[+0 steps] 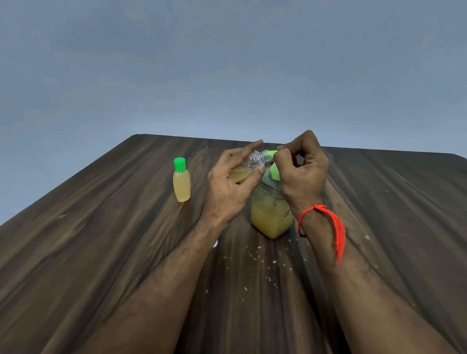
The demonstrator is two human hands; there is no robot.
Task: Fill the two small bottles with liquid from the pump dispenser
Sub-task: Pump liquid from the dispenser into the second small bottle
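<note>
The left hand wraps a tilted small bottle, neck pointing right above the pump dispenser. The right hand pinches its green cap at the mouth. A second capped bottle stands apart on the table.

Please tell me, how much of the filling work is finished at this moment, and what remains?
Done: one small bottle stands capped on the table, full of yellow liquid. In hand: the left hand holds the second bottle tilted, partly filled, while the right hand holds its green cap at the neck. The pump dispenser stands behind the hands. Left: closing the cap and setting that bottle down.
</note>
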